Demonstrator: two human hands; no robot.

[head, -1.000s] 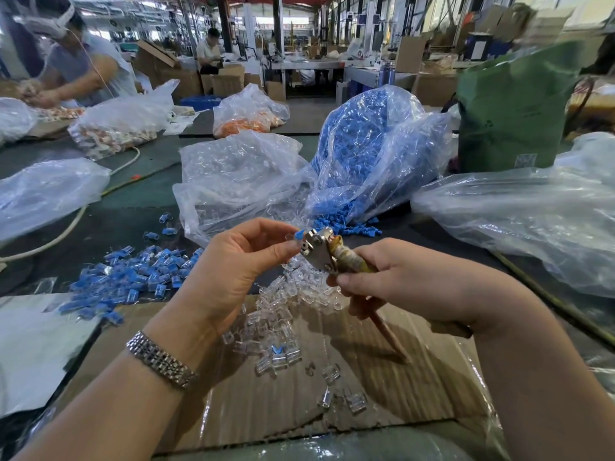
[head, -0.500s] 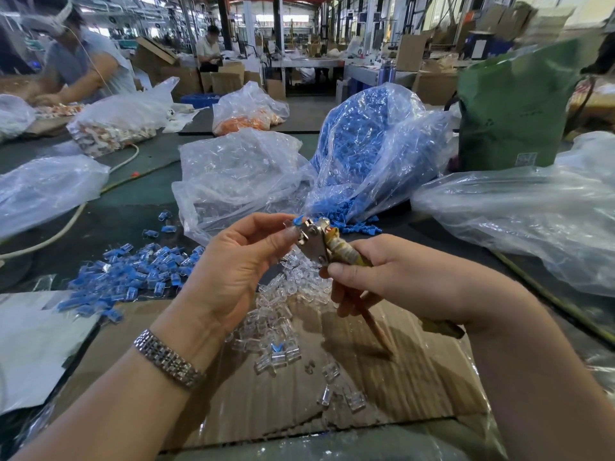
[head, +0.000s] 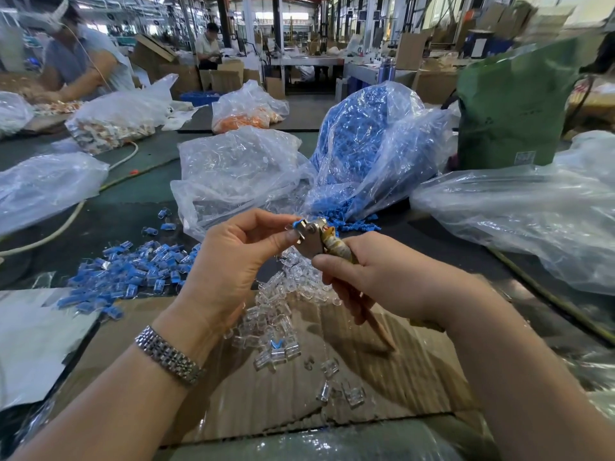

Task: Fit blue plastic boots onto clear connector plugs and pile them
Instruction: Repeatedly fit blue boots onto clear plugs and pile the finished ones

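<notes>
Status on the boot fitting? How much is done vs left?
Done: a pile of booted plugs lies left of the cardboard. In hand: the left hand pinches a blue boot at the head of the pliers-like tool that the right hand grips. Left: loose clear plugs on the cardboard, plus mostly full bags of clear plugs and boots.

Blue boot (head: 297, 224) at plier tip (head: 311, 239); clear plugs (head: 283, 304) heaped below.
</notes>
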